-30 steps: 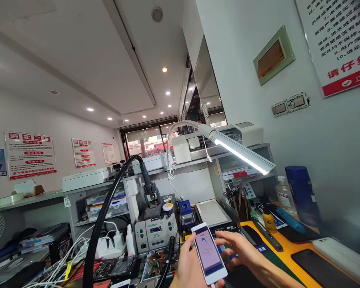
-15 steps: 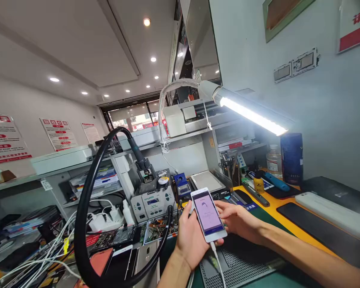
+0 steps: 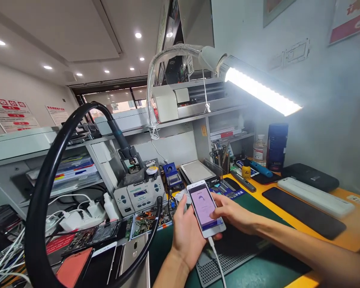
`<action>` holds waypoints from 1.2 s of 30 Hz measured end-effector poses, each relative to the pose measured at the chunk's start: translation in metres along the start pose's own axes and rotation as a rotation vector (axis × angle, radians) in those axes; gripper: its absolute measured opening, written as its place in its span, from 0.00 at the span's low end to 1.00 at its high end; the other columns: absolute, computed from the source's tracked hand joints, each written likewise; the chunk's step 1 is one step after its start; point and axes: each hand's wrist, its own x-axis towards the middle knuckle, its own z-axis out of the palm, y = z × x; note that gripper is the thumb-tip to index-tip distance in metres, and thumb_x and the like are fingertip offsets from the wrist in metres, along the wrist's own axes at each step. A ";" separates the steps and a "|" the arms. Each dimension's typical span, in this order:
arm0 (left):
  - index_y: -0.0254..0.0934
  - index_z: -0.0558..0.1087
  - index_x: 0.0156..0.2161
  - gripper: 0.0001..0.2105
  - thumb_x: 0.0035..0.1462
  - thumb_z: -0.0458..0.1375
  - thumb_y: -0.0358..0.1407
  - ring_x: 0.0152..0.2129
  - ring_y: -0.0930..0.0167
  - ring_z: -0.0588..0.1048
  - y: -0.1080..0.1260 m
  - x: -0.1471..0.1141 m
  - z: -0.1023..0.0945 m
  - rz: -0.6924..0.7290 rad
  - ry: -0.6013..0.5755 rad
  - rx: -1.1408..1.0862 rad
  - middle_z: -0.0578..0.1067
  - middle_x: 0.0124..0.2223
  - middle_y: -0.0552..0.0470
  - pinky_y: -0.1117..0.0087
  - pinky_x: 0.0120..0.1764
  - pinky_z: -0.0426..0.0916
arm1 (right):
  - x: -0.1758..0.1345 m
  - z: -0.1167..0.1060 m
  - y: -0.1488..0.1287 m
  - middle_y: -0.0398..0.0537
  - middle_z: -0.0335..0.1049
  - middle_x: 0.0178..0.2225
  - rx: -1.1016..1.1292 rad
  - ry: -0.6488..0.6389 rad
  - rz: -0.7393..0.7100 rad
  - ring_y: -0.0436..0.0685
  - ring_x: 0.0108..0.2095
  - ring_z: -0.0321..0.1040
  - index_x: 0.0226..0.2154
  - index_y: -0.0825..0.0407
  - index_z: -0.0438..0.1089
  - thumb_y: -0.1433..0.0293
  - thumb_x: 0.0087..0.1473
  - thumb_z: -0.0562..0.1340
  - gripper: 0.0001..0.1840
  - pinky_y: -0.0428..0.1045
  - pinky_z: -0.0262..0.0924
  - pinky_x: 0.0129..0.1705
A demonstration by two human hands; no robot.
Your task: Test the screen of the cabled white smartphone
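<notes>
A white smartphone [image 3: 204,208] with a lit, pale purple screen is held upright and slightly tilted over the mat. My left hand [image 3: 186,232] wraps around it from behind and the left, with fingertips showing past its lower right edge. At the right edge, my right hand [image 3: 235,214] grips the phone, its thumb over the lower part of the screen and its other fingers partly hidden behind. A white cable [image 3: 216,256] runs down from the phone's bottom end. Beneath lies a grey perforated pad [image 3: 228,266] on a green mat [image 3: 258,272].
A black hose [image 3: 45,180] loops in front on the left, beside a grey soldering station [image 3: 141,196]. A lit lamp [image 3: 264,90] hangs overhead. Several phones, including a gold one [image 3: 135,256], lie left. A tray of small parts [image 3: 147,224] sits behind; a long white device [image 3: 315,196] lies right.
My right thumb has moved from beside the phone onto the lower part of its screen. The camera view has shifted, and the phone stays in my left hand.
</notes>
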 end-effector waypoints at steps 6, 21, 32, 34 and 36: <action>0.33 0.71 0.55 0.33 0.62 0.46 0.59 0.39 0.59 0.74 0.000 0.000 0.000 -0.019 0.028 -0.009 0.75 0.46 0.38 0.57 0.40 0.71 | 0.002 -0.003 0.001 0.43 0.71 0.35 0.012 -0.002 0.019 0.51 0.32 0.64 0.42 0.52 0.67 0.77 0.37 0.59 0.24 0.44 0.55 0.31; 0.33 0.70 0.56 0.34 0.61 0.47 0.61 0.36 0.61 0.72 -0.010 0.002 0.002 -0.130 -0.072 0.032 0.72 0.42 0.42 0.60 0.31 0.72 | 0.015 -0.028 -0.005 0.57 0.59 0.63 -0.680 0.474 -0.317 0.63 0.63 0.56 0.62 0.52 0.58 0.55 0.63 0.53 0.30 0.58 0.48 0.63; 0.31 0.70 0.53 0.28 0.63 0.48 0.55 0.34 0.63 0.72 -0.017 0.005 0.005 -0.162 -0.122 0.078 0.71 0.39 0.44 0.64 0.26 0.73 | 0.050 0.006 -0.049 0.65 0.77 0.36 -1.415 0.355 0.061 0.67 0.40 0.75 0.36 0.57 0.77 0.51 0.67 0.35 0.42 0.54 0.61 0.41; 0.30 0.70 0.50 0.21 0.62 0.51 0.45 0.33 0.63 0.73 -0.019 0.006 0.002 -0.152 -0.078 0.135 0.71 0.37 0.44 0.64 0.26 0.73 | 0.051 0.006 -0.048 0.65 0.77 0.35 -1.435 0.361 0.074 0.67 0.40 0.75 0.35 0.57 0.77 0.51 0.67 0.32 0.45 0.54 0.61 0.41; 0.31 0.69 0.49 0.16 0.56 0.55 0.35 0.31 0.64 0.74 -0.022 0.006 0.000 -0.123 -0.001 0.243 0.72 0.37 0.45 0.65 0.26 0.73 | 0.050 0.005 -0.047 0.65 0.77 0.35 -1.468 0.356 0.079 0.66 0.40 0.76 0.35 0.58 0.77 0.52 0.68 0.31 0.45 0.54 0.62 0.41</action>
